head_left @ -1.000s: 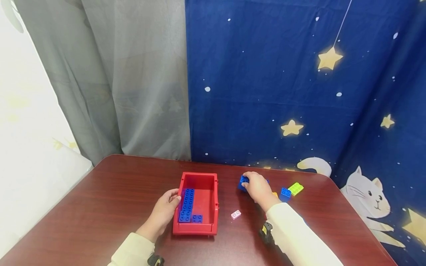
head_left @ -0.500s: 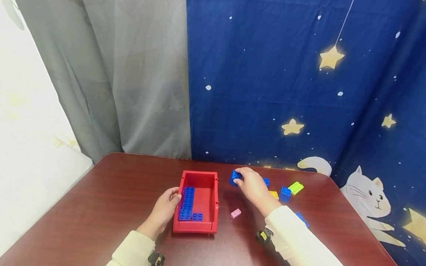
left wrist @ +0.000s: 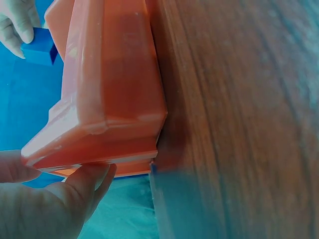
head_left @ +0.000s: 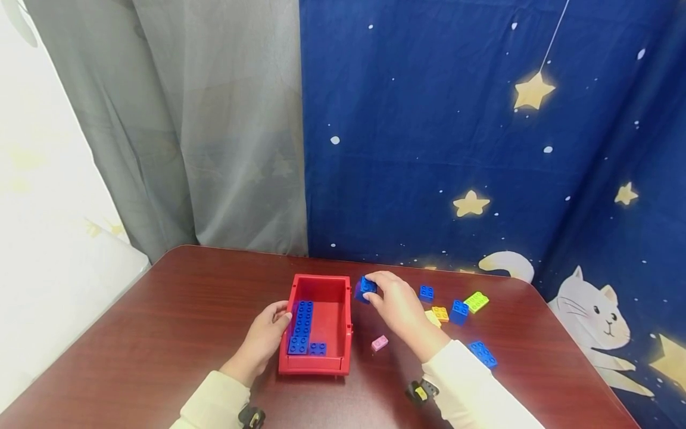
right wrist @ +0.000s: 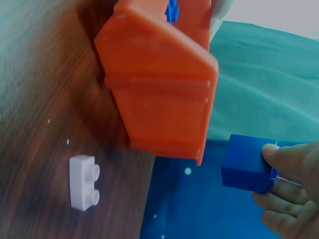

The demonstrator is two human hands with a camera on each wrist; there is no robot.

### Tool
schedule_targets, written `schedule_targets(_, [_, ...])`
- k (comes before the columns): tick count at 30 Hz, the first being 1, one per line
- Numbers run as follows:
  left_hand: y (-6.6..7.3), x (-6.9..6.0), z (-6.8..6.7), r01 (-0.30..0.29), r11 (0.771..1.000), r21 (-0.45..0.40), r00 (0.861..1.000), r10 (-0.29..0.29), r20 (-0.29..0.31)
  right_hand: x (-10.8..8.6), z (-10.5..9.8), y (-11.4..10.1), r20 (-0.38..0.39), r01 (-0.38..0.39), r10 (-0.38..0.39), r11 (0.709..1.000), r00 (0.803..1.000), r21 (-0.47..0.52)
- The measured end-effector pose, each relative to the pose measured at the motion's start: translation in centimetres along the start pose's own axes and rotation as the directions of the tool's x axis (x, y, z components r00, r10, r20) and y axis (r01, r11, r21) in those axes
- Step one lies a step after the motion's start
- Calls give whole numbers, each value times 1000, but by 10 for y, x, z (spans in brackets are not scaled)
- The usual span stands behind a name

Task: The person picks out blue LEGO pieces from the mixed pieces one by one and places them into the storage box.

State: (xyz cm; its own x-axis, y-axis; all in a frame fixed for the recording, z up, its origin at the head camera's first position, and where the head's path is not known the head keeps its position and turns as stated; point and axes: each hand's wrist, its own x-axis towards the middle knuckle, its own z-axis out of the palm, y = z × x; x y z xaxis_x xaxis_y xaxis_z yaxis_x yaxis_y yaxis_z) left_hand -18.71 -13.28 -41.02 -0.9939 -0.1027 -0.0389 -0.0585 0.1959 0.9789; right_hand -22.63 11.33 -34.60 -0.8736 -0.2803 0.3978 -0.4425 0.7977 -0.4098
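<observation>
A red plastic bin (head_left: 333, 322) stands on the table, with several blue bricks (head_left: 303, 322) lying along its left side and near corner. My left hand (head_left: 262, 336) grips the bin's left wall, thumb on the inner side of the rim. Just right of the bin, my right hand (head_left: 399, 304) pinches a square blue toy brick (head_left: 367, 288) between thumb and fingers. In the right wrist view that blue brick (right wrist: 247, 162) is held up clear of the table, apart from the bin. A small pink brick (head_left: 379, 343) lies on the table below the right hand.
To the right lie more bricks: a low blue one (head_left: 426, 292), a taller blue one (head_left: 459, 311), a lime green one (head_left: 476, 302), an orange one (head_left: 440, 314), a pale yellow one (head_left: 433, 319) and a longer blue one (head_left: 483, 354). Curtains hang behind the table (head_left: 225, 280).
My right hand has lifted the blue brick and carried it left towards the bin. Bricks formerly behind that hand and arm now show. The left hand keeps its grip on the bin.
</observation>
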Motion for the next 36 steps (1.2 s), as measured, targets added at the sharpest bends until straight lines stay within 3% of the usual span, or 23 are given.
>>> schedule_targets(12, [0,0,0,6,1000,-2,1000,-6,-2,-7,8,-14,34,62,-63,998,997,5])
schedule_targets(21, [-1,0,0,14,1000,4,1000,-14,-1,-12,15,-25,100,88,-87,996,991,-2])
schedule_targets(29, [1,1,0,9,1000,11,1000,-9,1,-14,18,-31,86,165,-164,986,983,-5])
schedule_targets(36, [1,0,0,5,1000,7,1000,-5,3,-15,22,-34,105,185,-184,983,977,-2])
